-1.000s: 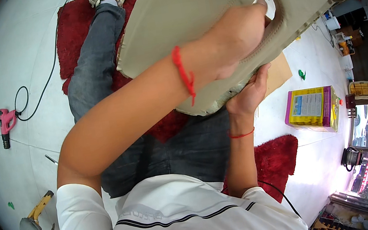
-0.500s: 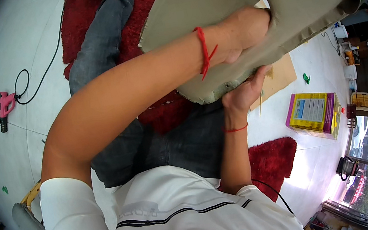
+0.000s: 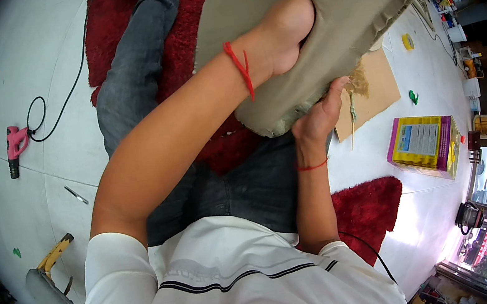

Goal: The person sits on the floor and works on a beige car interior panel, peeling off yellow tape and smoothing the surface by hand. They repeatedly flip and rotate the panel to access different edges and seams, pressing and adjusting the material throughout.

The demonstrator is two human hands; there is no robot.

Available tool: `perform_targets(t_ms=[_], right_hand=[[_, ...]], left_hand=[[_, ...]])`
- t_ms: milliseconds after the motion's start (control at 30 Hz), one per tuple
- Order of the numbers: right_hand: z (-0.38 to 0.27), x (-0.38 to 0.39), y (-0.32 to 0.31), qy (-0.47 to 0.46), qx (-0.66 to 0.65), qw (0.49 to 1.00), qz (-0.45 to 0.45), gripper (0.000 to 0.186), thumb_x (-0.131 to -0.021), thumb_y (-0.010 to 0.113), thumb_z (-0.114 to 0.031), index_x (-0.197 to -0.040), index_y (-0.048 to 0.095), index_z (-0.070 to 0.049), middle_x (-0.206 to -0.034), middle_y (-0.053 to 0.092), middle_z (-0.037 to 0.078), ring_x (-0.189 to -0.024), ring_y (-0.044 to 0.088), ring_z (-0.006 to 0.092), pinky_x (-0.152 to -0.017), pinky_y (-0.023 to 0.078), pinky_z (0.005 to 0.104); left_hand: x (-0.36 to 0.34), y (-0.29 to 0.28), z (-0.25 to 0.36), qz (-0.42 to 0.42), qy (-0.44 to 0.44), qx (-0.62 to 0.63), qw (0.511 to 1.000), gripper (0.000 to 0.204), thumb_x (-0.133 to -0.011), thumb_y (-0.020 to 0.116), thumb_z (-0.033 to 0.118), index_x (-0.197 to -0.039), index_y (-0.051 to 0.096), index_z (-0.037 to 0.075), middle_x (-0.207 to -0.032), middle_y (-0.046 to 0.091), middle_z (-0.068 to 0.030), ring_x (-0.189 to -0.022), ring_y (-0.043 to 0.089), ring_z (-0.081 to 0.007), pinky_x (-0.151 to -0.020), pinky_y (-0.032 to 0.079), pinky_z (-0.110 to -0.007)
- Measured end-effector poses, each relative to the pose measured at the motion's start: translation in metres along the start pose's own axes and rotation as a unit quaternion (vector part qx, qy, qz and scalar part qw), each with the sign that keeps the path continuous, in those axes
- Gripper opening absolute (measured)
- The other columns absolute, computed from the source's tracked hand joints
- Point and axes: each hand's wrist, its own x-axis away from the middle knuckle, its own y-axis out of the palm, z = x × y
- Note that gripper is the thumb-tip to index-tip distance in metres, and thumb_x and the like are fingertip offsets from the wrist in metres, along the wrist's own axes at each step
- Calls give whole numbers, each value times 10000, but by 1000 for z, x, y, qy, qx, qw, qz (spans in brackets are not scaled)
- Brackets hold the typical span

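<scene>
A large curved panel (image 3: 249,19), covered in smooth olive-beige material, rises tilted over my lap. Its near end is rounded, and the right edge looks puckered. My left arm reaches across it. The wrist of my left hand (image 3: 288,32) bends into an opening in the panel, which hides the fingers. At the near right edge, my right hand (image 3: 319,117) holds the panel from below, thumb up along the rim and fingers mostly out of sight. Close by on the floor, a thin stick (image 3: 352,114) with a greenish lump lies on a cardboard sheet (image 3: 383,82) with a yellowish-brown smear.
Red rugs (image 3: 367,215) lie beneath and beside me. To the right stand a yellow-and-purple box-shaped container (image 3: 421,143) and a yellow tape roll (image 3: 408,41). On the left are a corded pink heat gun (image 3: 17,143), a pen (image 3: 76,194) and a grey-padded seat (image 3: 55,300).
The panel has swung left and tilted more steeply. My left hand has moved left and slightly up with it, while my right hand stays at the near edge. More of the cardboard and stick shows.
</scene>
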Motion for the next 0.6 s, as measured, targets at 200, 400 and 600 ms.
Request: perform_targets(t_ms=[200, 400, 600], right_hand=[[14, 3, 8, 47, -46, 998, 22, 619, -1156, 346, -489, -1493, 484, 11, -1465, 582, 116, -1318, 575, 228, -1120, 459, 378], [5, 11, 30, 37, -1, 998, 46, 661, -1146, 358, -522, -1452, 523, 40, -1414, 612, 124, -1258, 604, 220, -1054, 493, 349], [17, 28, 10, 95, -29, 993, 61, 606, -1157, 343, -483, -1516, 463, -10, -1493, 560, 98, -1336, 562, 232, -1127, 457, 384]], left_hand=[[23, -8, -23, 100, 254, -358, 893, 478, -1133, 434, 378, -965, 629, -24, -824, 667, -106, -775, 644, -172, -732, 509, -393], [19, -23, -19, 98, 274, -393, 872, 565, -1124, 471, 452, -842, 567, -28, -687, 603, -154, -649, 610, -277, -641, 466, -447], [33, -37, -29, -5, 196, -529, 826, 610, -1049, 577, 554, -1242, 666, -18, -1046, 723, -139, -991, 694, -247, -903, 546, -360]])
